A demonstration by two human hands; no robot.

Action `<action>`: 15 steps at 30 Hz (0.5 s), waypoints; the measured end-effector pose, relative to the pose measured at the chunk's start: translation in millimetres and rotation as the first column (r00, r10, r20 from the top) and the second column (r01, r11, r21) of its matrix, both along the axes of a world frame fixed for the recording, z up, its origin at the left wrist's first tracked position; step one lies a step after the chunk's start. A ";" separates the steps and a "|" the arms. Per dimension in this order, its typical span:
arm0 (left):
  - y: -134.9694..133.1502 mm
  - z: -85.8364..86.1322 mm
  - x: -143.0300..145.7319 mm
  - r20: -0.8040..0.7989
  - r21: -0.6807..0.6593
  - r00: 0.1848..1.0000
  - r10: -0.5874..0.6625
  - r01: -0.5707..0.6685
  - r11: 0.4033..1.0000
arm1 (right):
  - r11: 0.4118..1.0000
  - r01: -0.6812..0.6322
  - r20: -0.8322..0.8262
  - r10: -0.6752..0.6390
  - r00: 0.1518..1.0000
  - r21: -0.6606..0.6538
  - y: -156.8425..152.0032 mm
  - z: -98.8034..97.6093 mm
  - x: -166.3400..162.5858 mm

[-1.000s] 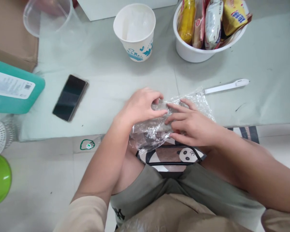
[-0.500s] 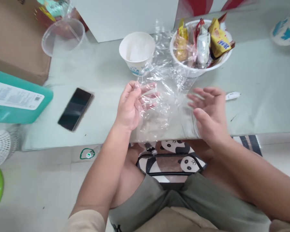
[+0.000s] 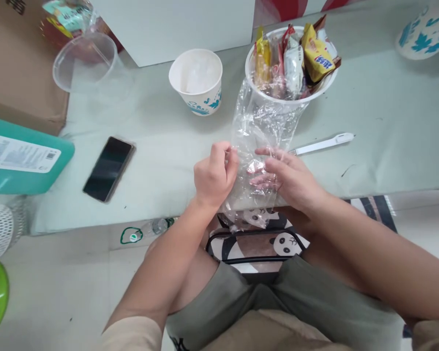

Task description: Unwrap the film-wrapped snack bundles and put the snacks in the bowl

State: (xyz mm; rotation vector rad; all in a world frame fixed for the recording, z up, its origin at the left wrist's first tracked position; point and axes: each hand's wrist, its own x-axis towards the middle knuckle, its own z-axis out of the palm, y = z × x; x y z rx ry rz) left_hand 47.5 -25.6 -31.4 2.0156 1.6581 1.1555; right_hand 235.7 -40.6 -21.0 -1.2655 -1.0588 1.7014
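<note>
A clear, crinkled plastic bag (image 3: 259,126) stretches from the table's near edge up to the white bowl of snack packets (image 3: 274,95). My left hand (image 3: 215,175) is curled, pinching the bag's left edge. My right hand (image 3: 285,178) holds the bag's right side, its fingers partly inside or behind the film. Both hands sit close together over the near table edge, above my lap.
A white paper cup (image 3: 197,80) stands left of the bowl. A phone (image 3: 108,168), a teal box (image 3: 22,156), a clear plastic tub (image 3: 84,61) and cardboard lie to the left. A white pen-like tool (image 3: 322,144) lies right of the bag. Another patterned cup (image 3: 424,34) lies far right.
The bag was bunched between my hands, then spread open with fingers apart. Now both hands have closed on its sides and come together, the bag reaching up to the bowl.
</note>
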 end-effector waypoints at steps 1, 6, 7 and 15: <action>-0.6 0.1 0.9 0.040 0.000 0.999 -0.013 0.013 1.000 | 1.000 0.001 0.035 -0.001 0.999 0.000 -1.1 2.8 -1.3; 6.3 8.3 -2.2 0.512 -0.155 0.858 -0.043 0.142 0.978 | 0.985 0.117 0.145 -0.136 0.980 0.126 -0.1 10.7 -0.4; 9.9 11.0 -5.0 0.600 -0.228 0.799 -0.025 0.201 0.953 | 0.978 0.135 0.156 -0.160 0.975 0.160 1.3 10.9 1.4; 32.5 27.3 -23.0 0.728 -0.622 0.679 0.093 0.598 0.506 | 0.973 0.013 0.138 -0.046 0.989 0.231 7.8 5.7 13.5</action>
